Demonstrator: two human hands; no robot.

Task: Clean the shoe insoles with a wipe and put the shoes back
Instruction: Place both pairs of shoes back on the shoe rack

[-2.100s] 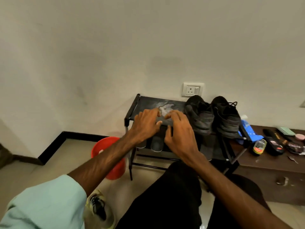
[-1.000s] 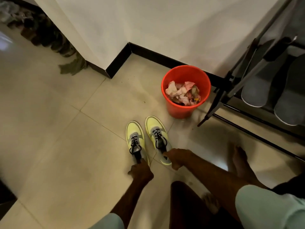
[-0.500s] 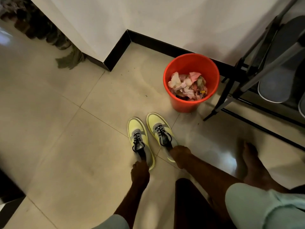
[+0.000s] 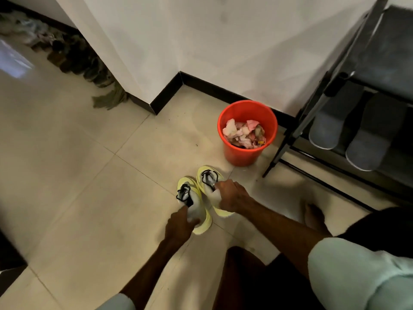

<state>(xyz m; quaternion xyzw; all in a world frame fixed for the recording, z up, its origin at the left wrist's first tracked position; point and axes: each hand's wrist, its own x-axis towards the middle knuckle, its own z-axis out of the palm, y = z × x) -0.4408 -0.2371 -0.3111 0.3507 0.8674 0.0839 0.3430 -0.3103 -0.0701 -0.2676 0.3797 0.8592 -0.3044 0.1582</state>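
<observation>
On the tiled floor (image 4: 89, 198), seated viewpoint, looking down.

- Black shoe rack (image 4: 384, 52) at far right. Grey slippers (image 4: 328, 124) on its lower shelf; could be soles, cannot tell.
- Red bucket (image 4: 241, 157) just beside the rack leg, crumpled used wipes (image 4: 243, 133) inside.
- Pair of yellow sneakers side by side near the bucket: left sneaker (image 4: 196, 211), right sneaker (image 4: 209, 177). Long axes run away from the person, toes toward the bucket, heels toward the hands.
- Left hand (image 4: 178, 227) clasps the left sneaker's heel; right hand (image 4: 232, 195) grips the right sneaker at its collar.
- Rack lies right of and beyond the pair; right hand is nearer it.
- Change from half a second ago: the sneakers lay flat with the hands only reaching the heels. Now both are grasped and look tipped, probably lifting.
</observation>
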